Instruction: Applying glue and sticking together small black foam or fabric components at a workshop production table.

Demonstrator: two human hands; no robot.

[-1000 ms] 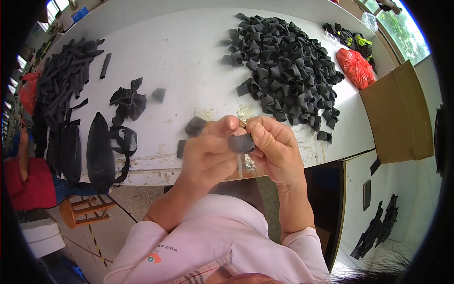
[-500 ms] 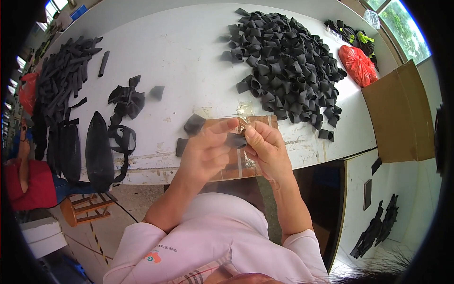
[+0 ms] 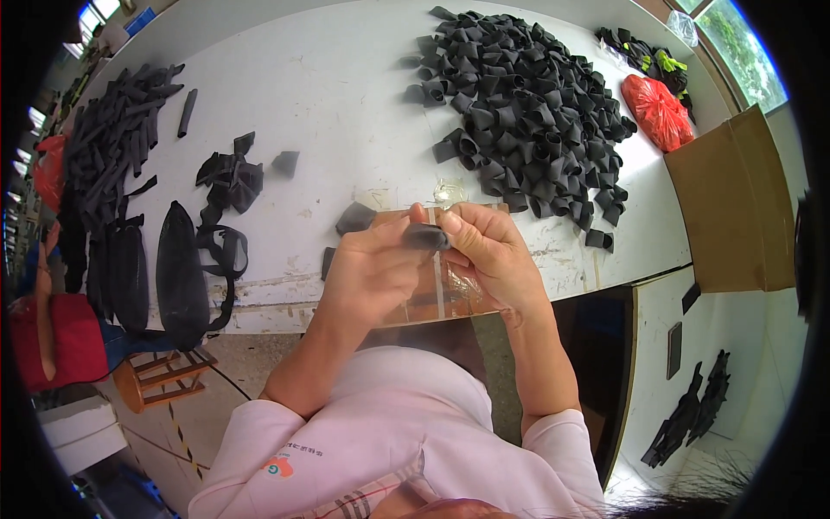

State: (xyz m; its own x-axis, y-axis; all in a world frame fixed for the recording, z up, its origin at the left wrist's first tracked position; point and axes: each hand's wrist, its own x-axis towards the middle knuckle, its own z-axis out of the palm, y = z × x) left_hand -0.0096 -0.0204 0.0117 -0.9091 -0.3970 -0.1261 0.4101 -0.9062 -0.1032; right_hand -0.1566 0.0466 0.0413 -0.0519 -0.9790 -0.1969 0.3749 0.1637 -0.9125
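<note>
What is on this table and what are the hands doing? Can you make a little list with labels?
left hand: left hand pinches a small black piece
right hand: right hand holds the same piece from the other side
big pile: heap of black folded pieces on the white table
far left: long black strips
corner: red bag beside a cardboard box

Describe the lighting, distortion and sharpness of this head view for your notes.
Head view: even daylight, with soft shadows only. The white table is bright but not glaring. Fisheye bends its edges, and the corners are black. The left hand, right hand and the black piece between them are sharp; the rim is smeared.
</note>
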